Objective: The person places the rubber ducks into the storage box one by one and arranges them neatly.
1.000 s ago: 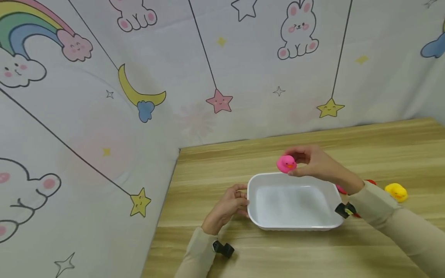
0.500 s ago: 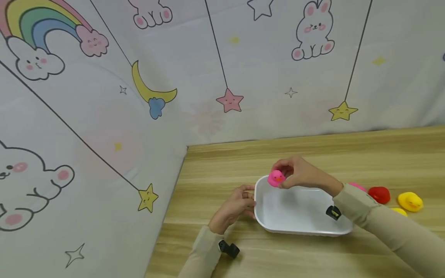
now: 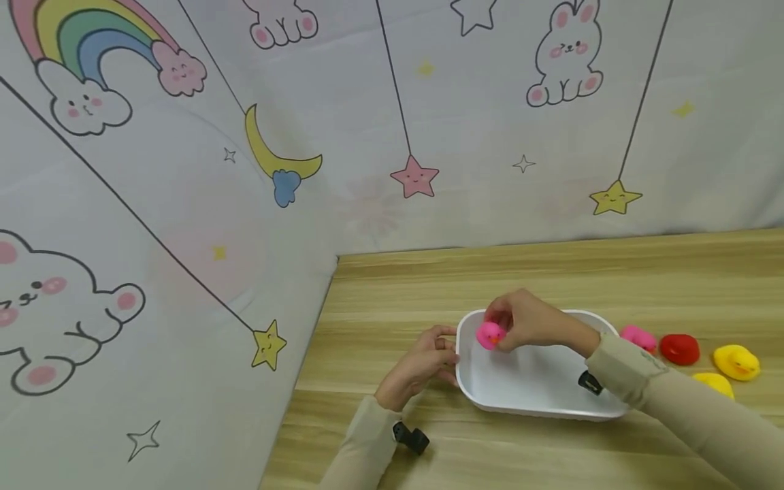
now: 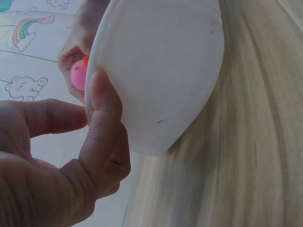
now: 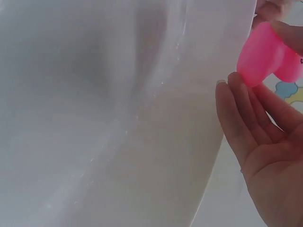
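My right hand (image 3: 531, 322) pinches a pink rubber duck (image 3: 491, 335) between thumb and fingers, over the left part of a white plastic tub (image 3: 539, 412). In the right wrist view, the pink body (image 5: 262, 54) of the duck shows between the thumb and the fingertips, near the tub's wall. My left hand (image 3: 424, 362) grips the tub's left end. Up close in the left wrist view, its thumb and a finger (image 4: 105, 94) pinch the rim from both sides, and the duck's head peeks out beyond that rim.
Right of the tub lie another pink duck (image 3: 638, 338), a red one (image 3: 680, 349) and two yellow ducks (image 3: 737, 362), one partly behind the right sleeve (image 3: 667, 395). A cartoon-printed cloth (image 3: 343, 224) borders the wooden table (image 3: 392, 292) at the back and left.
My right hand has carried the pink duck down from above the tub's far rim to over its inside at the left. The left hand keeps its grip. The head view has shifted slightly.
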`<state>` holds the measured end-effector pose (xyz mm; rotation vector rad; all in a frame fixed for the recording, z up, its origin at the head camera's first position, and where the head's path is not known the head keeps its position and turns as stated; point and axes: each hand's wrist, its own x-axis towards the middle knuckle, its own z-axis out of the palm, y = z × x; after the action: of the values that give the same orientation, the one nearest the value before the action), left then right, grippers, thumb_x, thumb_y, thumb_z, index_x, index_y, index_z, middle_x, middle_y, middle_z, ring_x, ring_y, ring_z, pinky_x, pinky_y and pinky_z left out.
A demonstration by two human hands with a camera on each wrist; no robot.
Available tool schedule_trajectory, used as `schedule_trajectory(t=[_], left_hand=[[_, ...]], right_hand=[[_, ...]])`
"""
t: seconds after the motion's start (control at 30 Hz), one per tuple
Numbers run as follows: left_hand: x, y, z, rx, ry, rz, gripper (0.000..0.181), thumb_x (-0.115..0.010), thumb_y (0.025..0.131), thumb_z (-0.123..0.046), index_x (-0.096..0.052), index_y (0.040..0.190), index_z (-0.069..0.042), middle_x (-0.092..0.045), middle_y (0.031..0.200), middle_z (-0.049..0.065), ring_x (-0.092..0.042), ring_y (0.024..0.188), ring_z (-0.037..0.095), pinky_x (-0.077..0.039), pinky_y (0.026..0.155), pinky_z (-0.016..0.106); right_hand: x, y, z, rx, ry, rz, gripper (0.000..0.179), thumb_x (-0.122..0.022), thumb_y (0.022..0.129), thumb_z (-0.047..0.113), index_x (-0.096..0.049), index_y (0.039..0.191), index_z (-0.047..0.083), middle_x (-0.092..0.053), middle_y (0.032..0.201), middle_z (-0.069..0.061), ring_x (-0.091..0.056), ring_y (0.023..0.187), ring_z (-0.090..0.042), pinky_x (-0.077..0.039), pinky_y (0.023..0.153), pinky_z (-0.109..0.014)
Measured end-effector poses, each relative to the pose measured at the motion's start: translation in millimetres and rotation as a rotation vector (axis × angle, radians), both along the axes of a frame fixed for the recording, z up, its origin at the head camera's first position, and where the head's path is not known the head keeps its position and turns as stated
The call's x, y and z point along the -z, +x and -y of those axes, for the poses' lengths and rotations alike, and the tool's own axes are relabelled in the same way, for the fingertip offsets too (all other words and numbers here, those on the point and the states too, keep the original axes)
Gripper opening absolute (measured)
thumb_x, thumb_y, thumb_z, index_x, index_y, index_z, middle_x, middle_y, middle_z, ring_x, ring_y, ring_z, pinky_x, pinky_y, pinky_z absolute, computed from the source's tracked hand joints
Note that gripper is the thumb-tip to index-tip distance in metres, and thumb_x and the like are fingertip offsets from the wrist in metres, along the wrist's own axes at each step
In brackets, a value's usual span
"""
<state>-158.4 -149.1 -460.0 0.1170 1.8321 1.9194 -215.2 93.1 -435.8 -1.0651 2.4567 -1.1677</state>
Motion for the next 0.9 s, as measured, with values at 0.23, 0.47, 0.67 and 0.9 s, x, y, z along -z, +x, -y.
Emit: schedule_trajectory(t=[0.23,0.47,0.67,0.9], left_hand=[[0.9,-0.7,-0.6,-0.013,-0.001,-0.001,0.052,-0.052,0.084,0.016,-0.041,0.135,0.012,-0.052,0.086,0.009,-0.057,0.063,0.014,-0.058,0.047,0.022],[0.2,0.1,-2.9,-0.007,0.004,0.008,0.052,-0.053,0.084,0.015,-0.041,0.135,0.011,-0.053,0.087,0.009,-0.058,0.063,0.016,-0.058,0.047,0.022],[0.1,-0.3,-7.5,-0.005,-0.010,-0.006,0.051,-0.054,0.085,0.015,-0.042,0.134,0.011,-0.053,0.087,0.008,-0.057,0.063,0.015,-0.057,0.047,0.021],[1.6,-1.8,-3.3,-0.001,-0.027,0.002,0.051,-0.053,0.087,0.015,-0.040,0.136,0.011,-0.056,0.092,0.011,-0.058,0.067,0.016,-0.059,0.049,0.023]], right_hand=[[8.9,2.2,7,-0.043,0.116,-0.146,0.029,-0.088,0.069,0.013,-0.073,0.092,0.007,-0.060,0.075,0.010,-0.052,0.067,-0.008,-0.049,0.059,-0.023],[21.8,2.4,12,-0.051,0.221,-0.207,0.025,-0.089,0.068,0.012,-0.067,0.081,0.013,-0.052,0.069,0.011,-0.044,0.064,-0.005,-0.044,0.055,-0.020],[28.3,5.1,8,-0.035,0.259,-0.240,0.030,-0.092,0.068,0.015,-0.065,0.080,0.012,-0.050,0.070,0.011,-0.043,0.063,-0.004,-0.042,0.054,-0.020],[31.9,3.6,9,-0.051,0.283,-0.318,0.031,-0.091,0.066,0.016,-0.063,0.080,0.013,-0.049,0.069,0.012,-0.042,0.063,-0.005,-0.042,0.056,-0.020]])
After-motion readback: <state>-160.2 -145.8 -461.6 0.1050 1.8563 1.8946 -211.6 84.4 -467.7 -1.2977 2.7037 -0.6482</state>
